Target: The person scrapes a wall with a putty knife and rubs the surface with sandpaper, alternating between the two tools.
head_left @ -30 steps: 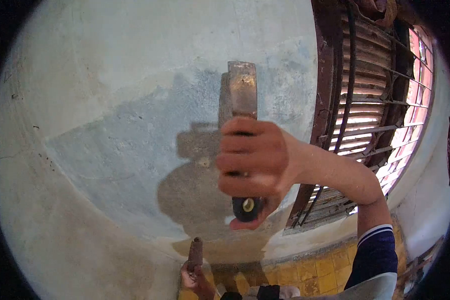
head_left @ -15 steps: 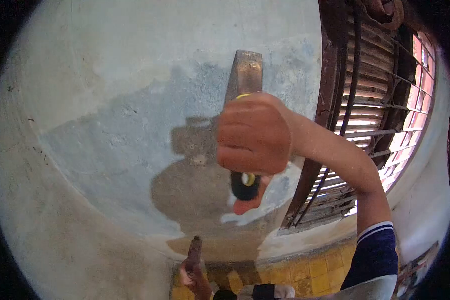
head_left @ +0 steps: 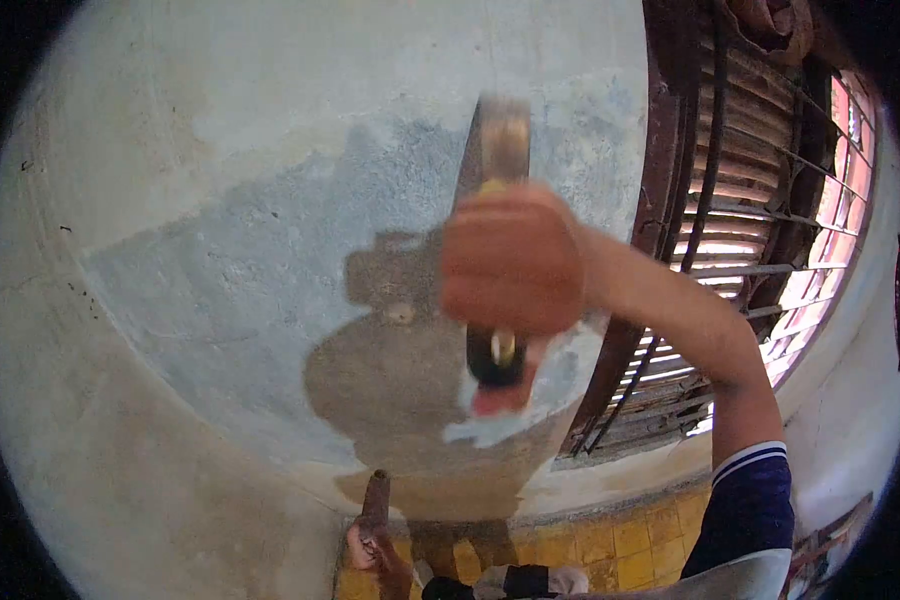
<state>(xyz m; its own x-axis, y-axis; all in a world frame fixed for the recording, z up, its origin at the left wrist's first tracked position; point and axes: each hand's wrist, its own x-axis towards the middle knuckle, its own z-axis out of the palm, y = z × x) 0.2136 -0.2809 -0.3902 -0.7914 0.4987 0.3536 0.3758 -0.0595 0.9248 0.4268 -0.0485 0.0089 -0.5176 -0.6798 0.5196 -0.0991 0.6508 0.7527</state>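
Note:
My right hand [head_left: 515, 262] is closed around the handle of a scraper [head_left: 507, 145]. Its flat metal blade points up against the wall [head_left: 260, 240], over a rough bluish-grey patch, and blade and hand are smeared by motion. The black end of the handle sticks out below my fist. Low in view, my left hand [head_left: 363, 552] grips a dark brown, narrow flat piece [head_left: 375, 497] that stands upright; its exact kind does not show.
A barred window [head_left: 740, 220] with slatted shutters and a dark frame is on the right. Yellow floor tiles [head_left: 610, 540] lie below the wall. My shadow falls on the wall. Some dark objects [head_left: 830, 540] stand at the lower right.
My right hand has shifted slightly up and right with the scraper, and is more blurred. My left hand and its brown piece have moved slightly left.

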